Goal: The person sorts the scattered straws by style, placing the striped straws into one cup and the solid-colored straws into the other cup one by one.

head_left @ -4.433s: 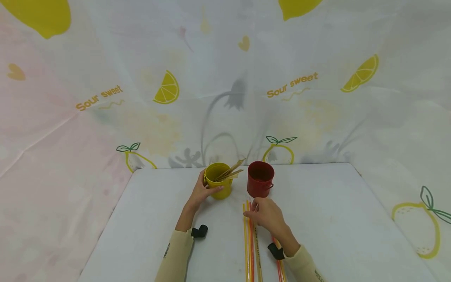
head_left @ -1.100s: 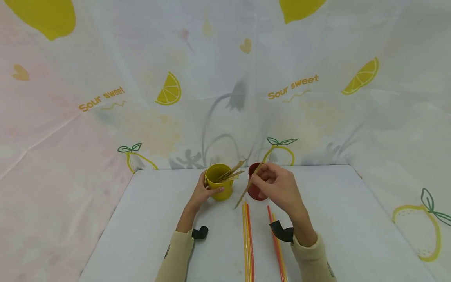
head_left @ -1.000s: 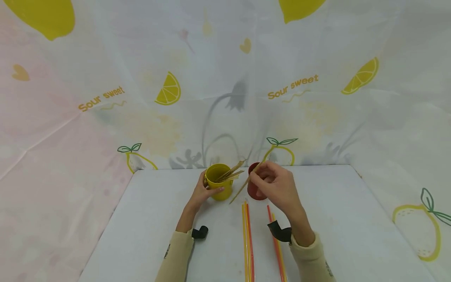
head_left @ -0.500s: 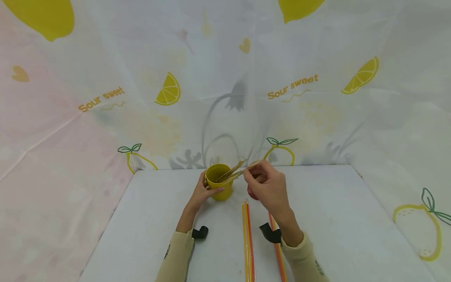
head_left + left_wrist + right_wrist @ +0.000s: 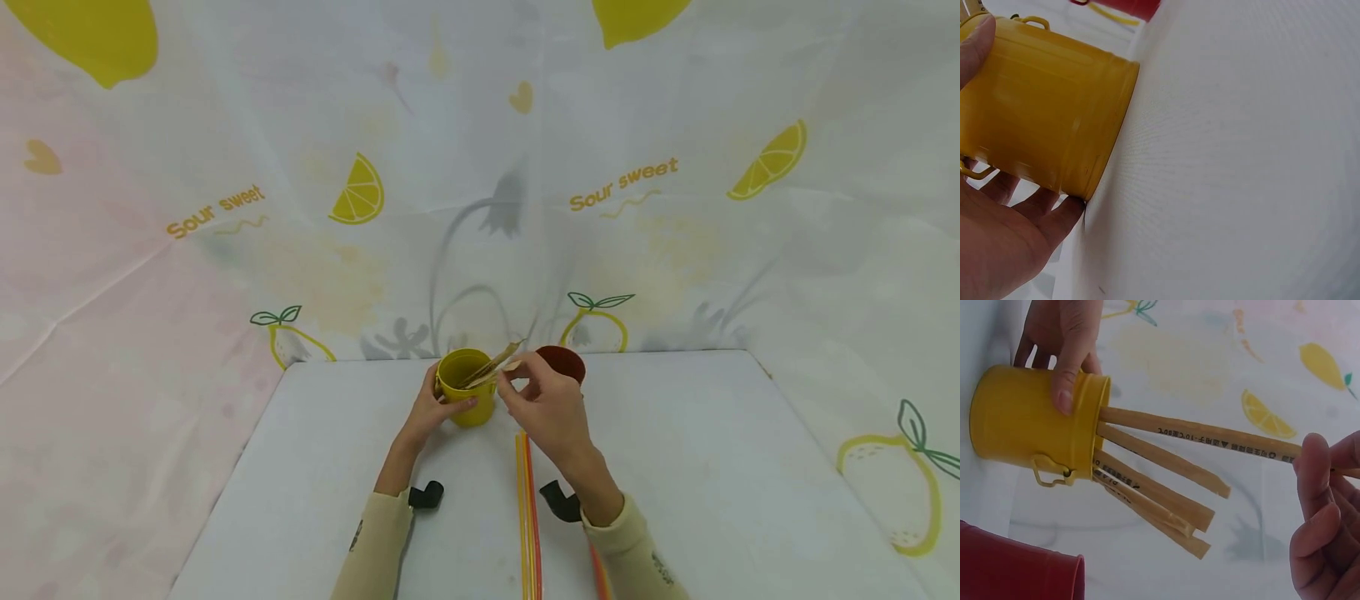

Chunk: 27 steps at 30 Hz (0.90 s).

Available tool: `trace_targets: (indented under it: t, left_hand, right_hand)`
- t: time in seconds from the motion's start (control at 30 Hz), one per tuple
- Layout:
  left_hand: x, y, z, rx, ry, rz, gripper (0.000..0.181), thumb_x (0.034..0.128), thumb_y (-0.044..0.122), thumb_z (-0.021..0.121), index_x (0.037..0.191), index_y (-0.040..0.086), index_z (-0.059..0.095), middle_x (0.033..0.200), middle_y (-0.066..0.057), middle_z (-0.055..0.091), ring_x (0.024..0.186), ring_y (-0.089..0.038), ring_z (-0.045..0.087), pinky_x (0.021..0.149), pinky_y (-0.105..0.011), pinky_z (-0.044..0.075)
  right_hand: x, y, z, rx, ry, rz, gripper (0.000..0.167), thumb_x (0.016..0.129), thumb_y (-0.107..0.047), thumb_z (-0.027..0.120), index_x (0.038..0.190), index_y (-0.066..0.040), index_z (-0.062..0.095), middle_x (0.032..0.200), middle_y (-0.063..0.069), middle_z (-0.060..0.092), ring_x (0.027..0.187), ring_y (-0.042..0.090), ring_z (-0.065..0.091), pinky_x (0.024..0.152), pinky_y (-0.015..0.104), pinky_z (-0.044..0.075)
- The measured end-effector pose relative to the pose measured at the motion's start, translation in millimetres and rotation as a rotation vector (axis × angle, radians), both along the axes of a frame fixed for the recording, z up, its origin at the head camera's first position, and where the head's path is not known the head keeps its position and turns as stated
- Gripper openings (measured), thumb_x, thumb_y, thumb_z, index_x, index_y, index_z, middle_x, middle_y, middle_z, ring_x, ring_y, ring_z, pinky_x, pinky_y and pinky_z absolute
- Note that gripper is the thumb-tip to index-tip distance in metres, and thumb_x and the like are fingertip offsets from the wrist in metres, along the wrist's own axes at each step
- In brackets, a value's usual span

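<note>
My left hand (image 5: 429, 410) grips a small yellow bucket (image 5: 474, 412), thumb across the near side and fingers round the back; the left wrist view shows its base against the table. Several brown, printed straws (image 5: 1160, 494) that look paper-wrapped lean out of the bucket's mouth. Between thumb and fingers, my right hand (image 5: 553, 410) pinches another brown straw (image 5: 1204, 436). Its far end is inside the bucket rim, as the right wrist view shows. Behind the right hand stands a red bucket (image 5: 564, 363), partly covered.
Yellow and red straws (image 5: 528, 517) lie lengthwise on the white table (image 5: 315, 500) before the buckets. A second bunch of coloured straws (image 5: 600, 575) is mostly hidden under the right forearm. A printed curtain (image 5: 480, 275) hangs directly behind the table.
My right hand took a brown straw from the table, raised it before the red bucket, then moved left, bringing its end into the yellow bucket. My left hand kept its grip.
</note>
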State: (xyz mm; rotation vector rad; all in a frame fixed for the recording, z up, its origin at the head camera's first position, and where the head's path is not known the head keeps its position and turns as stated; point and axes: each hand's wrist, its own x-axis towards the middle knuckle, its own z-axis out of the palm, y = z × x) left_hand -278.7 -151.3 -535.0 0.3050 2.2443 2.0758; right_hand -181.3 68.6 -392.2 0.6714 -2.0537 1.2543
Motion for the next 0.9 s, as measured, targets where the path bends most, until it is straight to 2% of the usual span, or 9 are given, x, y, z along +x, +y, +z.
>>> trace_targets:
  t: [0.13,0.3,0.7,0.77,0.9]
  left_hand:
    - [-0.4,0.2,0.8,0.008,0.015,-0.005,0.089,0.078,0.015,0.085,0.149,0.021,0.032,0.144,-0.006,0.044,0.132,-0.031,0.041,0.11,-0.055,0.029]
    - [0.1,0.7,1.2,0.012,0.015,-0.007,0.087,0.0781,0.017,0.085,0.148,0.02,0.033,0.142,-0.005,0.045,0.128,-0.03,0.045,0.107,-0.052,0.033]
    - [1.6,0.2,3.8,0.015,-0.01,-0.03,0.09,0.0815,0.011,0.082,0.153,0.016,0.026,0.148,-0.011,0.038,0.134,-0.034,0.038,0.11,-0.054,0.029]
    - [2.3,-0.3,6.4,0.005,-0.012,-0.039,0.091,0.0821,0.009,0.081,0.153,0.014,0.024,0.149,-0.014,0.037,0.136,-0.036,0.037,0.11,-0.054,0.029]
    - [11.6,0.2,22.8,-0.015,-0.009,-0.049,0.09,0.0826,0.009,0.08,0.153,0.01,0.024,0.148,-0.015,0.037,0.135,-0.036,0.038,0.11,-0.054,0.031]
  right_hand:
    - [-2.4,-6.4,-7.7,0.066,-0.021,-0.031,0.013,0.087,-0.01,0.074,0.095,-0.014,0.065,0.086,0.0,0.073,0.05,0.0,0.055,0.045,0.017,0.044]
    - [-7.6,-12.5,-18.2,0.155,-0.054,-0.093,0.01,0.088,-0.012,0.073,0.093,-0.014,0.065,0.085,-0.002,0.073,0.048,-0.001,0.05,0.043,0.017,0.04]
    - [-25.2,-21.6,-38.1,0.223,-0.162,-0.129,0.006,0.09,-0.017,0.071,0.092,-0.013,0.066,0.084,-0.002,0.073,0.047,0.0,0.048,0.043,0.019,0.04]
    - [-27.7,-22.9,-40.8,0.236,-0.176,-0.145,0.006,0.09,-0.017,0.07,0.091,-0.013,0.066,0.083,-0.002,0.073,0.048,0.0,0.048,0.043,0.019,0.04]
    - [-32.3,-25.6,-44.9,0.261,-0.18,-0.175,0.007,0.09,-0.018,0.071,0.09,-0.013,0.066,0.081,-0.002,0.073,0.047,0.003,0.048,0.043,0.021,0.039]
